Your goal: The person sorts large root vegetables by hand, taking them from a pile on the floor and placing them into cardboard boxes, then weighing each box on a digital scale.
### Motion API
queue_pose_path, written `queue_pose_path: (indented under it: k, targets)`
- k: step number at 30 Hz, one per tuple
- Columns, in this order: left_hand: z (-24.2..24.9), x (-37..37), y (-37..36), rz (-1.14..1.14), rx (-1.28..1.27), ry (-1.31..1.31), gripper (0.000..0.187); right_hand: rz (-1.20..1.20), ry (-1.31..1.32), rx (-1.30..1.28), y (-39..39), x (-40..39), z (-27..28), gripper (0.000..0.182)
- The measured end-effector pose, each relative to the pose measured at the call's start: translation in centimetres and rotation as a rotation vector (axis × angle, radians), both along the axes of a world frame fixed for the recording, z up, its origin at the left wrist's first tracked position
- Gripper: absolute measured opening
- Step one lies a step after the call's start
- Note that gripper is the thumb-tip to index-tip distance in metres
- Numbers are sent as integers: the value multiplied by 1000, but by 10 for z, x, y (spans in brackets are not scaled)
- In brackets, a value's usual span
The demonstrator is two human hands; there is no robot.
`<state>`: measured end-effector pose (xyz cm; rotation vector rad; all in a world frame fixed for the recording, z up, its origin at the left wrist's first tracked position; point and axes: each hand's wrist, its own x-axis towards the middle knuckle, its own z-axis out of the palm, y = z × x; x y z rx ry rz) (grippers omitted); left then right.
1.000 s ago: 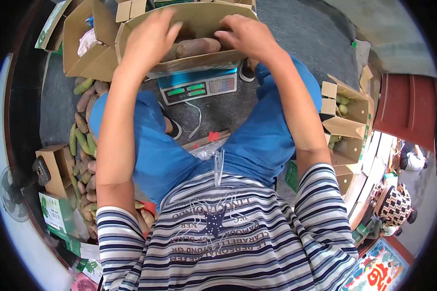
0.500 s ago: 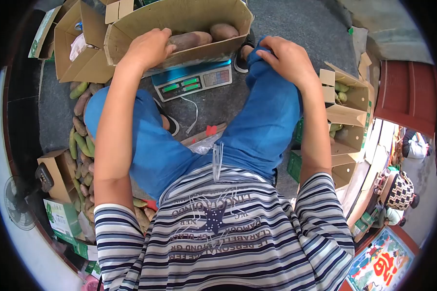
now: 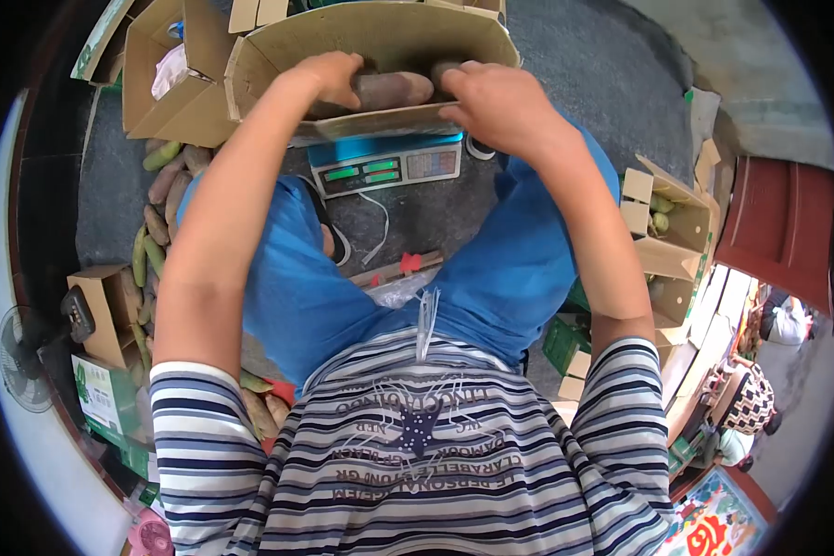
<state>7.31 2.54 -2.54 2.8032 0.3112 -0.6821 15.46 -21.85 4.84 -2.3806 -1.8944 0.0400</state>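
An open cardboard box rests on a digital scale with lit green displays. In the box lie large reddish-brown oblong vegetables, whose exact kind I cannot make out. My left hand reaches over the near wall, its fingers curled on the left end of one oblong vegetable. My right hand is inside the box's right part, fingers closed on a second reddish-brown vegetable, mostly hidden by the hand and blurred.
Another open box stands to the left, with a pile of brown and green vegetables below it. On the right are boxes with green produce. A fan stands at far left. People are at far right.
My right hand has left my knee and moved up and left into the box, onto the right vegetable. My left hand stays at the left vegetable. The view has shifted slightly.
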Motion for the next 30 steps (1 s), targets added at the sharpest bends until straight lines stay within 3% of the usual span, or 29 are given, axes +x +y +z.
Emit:
queue_pose_path:
  k: [4, 8, 11, 14, 17, 20, 27, 30]
  targets:
    - [-26, 12, -11, -29, 30, 119, 86, 63, 39, -202, 23, 10, -35, 28]
    - [-42, 20, -11, -90, 42, 136, 74, 43, 34, -225, 18, 3, -60, 18]
    - [-30, 31, -8, -108, 105, 114, 65, 62, 0, -89, 15, 4, -62, 11]
    - [-36, 37, 8, 97, 196, -225, 53, 57, 0, -175, 18, 2, -58, 14]
    - [-25, 37, -1, 296, 223, -270, 44, 41, -7, -198, 21, 5, -55, 17]
    - [-31, 36, 0, 100, 138, 88, 38, 34, 0, -196, 18, 2, -54, 17]
    - [-51, 21, -5, -158, 101, 122, 35, 15, 34, -172, 14, 2, -54, 15]
    - [-57, 7, -12, -261, 355, 34, 29, 3, 45, -182, 14, 2, -53, 19]
